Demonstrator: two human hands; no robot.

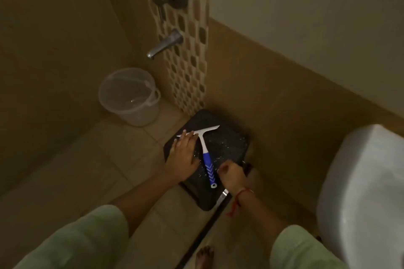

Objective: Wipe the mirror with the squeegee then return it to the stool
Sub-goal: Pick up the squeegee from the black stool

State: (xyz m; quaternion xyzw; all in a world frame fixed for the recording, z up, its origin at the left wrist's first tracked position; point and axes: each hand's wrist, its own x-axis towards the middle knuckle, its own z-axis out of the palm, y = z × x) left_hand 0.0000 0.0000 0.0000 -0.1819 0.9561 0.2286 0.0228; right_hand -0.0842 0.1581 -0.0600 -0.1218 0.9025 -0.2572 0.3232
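Observation:
The squeegee (206,152) lies flat on the dark stool (231,144) in the corner, white blade toward the wall, blue-and-white handle toward me. My left hand (182,155) rests flat on the stool with straight fingers, their tips touching the left end of the blade. My right hand (231,173) hovers just right of the handle's end with curled fingers, holding nothing I can see. No mirror is in view.
A clear plastic bucket (130,96) stands on the tiled floor to the left under a wall tap (165,43). A white toilet tank (363,192) fills the right side. A dark floor strip (203,231) runs toward my bare foot (204,256).

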